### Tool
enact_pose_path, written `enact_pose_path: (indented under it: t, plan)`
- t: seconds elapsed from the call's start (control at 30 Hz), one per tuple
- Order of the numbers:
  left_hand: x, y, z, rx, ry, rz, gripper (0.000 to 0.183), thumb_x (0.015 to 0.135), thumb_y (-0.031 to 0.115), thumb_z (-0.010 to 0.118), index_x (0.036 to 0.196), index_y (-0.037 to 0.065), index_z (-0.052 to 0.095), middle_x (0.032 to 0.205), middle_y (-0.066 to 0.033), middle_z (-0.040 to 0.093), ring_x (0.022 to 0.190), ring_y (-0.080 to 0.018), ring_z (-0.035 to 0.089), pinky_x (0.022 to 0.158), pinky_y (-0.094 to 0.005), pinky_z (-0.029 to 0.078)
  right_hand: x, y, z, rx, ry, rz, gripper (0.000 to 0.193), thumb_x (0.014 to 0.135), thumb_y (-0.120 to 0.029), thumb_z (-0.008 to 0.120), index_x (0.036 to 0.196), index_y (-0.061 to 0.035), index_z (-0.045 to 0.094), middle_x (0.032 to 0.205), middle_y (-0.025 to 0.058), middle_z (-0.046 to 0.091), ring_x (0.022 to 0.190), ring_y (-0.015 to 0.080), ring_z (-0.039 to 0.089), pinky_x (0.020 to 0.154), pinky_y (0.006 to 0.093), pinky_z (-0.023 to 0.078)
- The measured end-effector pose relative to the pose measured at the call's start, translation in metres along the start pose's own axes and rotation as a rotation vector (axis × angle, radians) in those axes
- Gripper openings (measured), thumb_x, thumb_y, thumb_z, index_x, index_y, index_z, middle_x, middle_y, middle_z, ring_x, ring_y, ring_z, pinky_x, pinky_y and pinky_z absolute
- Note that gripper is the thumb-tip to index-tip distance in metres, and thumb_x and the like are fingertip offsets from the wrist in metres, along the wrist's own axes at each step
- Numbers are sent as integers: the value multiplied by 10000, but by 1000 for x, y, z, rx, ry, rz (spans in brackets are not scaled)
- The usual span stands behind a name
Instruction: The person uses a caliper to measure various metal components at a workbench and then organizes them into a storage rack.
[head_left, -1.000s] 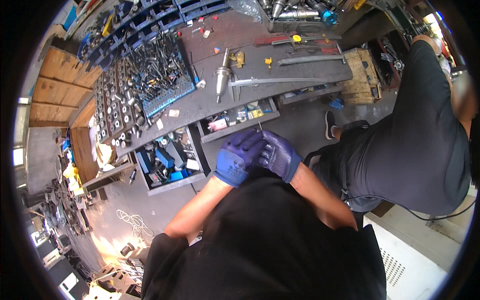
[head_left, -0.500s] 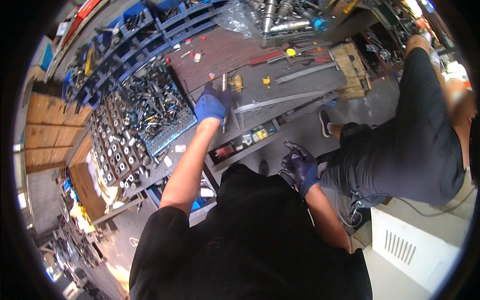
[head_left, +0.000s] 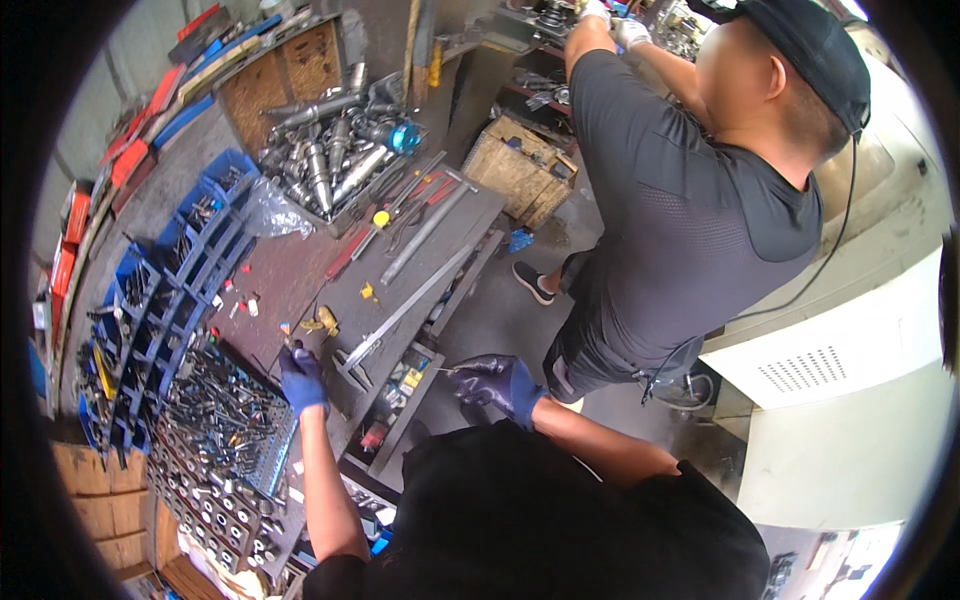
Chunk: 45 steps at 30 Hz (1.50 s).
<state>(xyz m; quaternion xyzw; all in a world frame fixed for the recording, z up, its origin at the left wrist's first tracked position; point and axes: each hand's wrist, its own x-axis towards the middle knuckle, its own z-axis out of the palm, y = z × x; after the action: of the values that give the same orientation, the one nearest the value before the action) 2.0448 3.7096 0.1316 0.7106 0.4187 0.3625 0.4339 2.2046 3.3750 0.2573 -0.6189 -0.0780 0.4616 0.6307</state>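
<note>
1. We see one slim, pale rod (head_left: 447, 370), its near end hidden within the right hand (head_left: 498, 387); the finer shape is too small for us to tell.
2. We see it lying roughly level across the view, free tip toward nine o'clock.
3. We find it near the view's centre, toward seven o'clock.

Glossy right glove (head_left: 500, 386), smooth metal caliper (head_left: 410, 306)
</note>
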Motion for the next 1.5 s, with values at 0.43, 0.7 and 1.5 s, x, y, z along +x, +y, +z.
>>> enact_pose_path:
  t: [0.43, 0.7, 1.5]
  plan:
    - [-107, 211, -76, -524, -261, -3, 408, 1066, 284, 576, 1340, -17, 598, 991, -27, 667, 876, -101, 621, 783, -258, 517, -39, -89, 57, -339, -312, -695, 221, 948, -70, 739, 1162, -16, 752, 1053, 137, 773, 934, 181, 732, 824, 324, 583]
    - [-152, 259, -80, -747, -252, -161, 435, 1085, 302, 552, 1345, -46, 564, 940, -49, 655, 817, -94, 596, 741, -249, 493, -54, -128, 106, -375, -441, -758, 166, 905, -18, 747, 1068, 15, 736, 948, 138, 775, 820, 177, 752, 705, 296, 575]
    - [-153, 261, -79, -716, -318, -177, 451, 1070, 250, 588, 1386, -69, 545, 992, -20, 650, 908, -83, 581, 853, -257, 485, -41, -132, 112, -358, -484, -347, 92, 906, -81, 745, 923, 7, 725, 750, 44, 702, 700, 49, 613, 609, 270, 499]
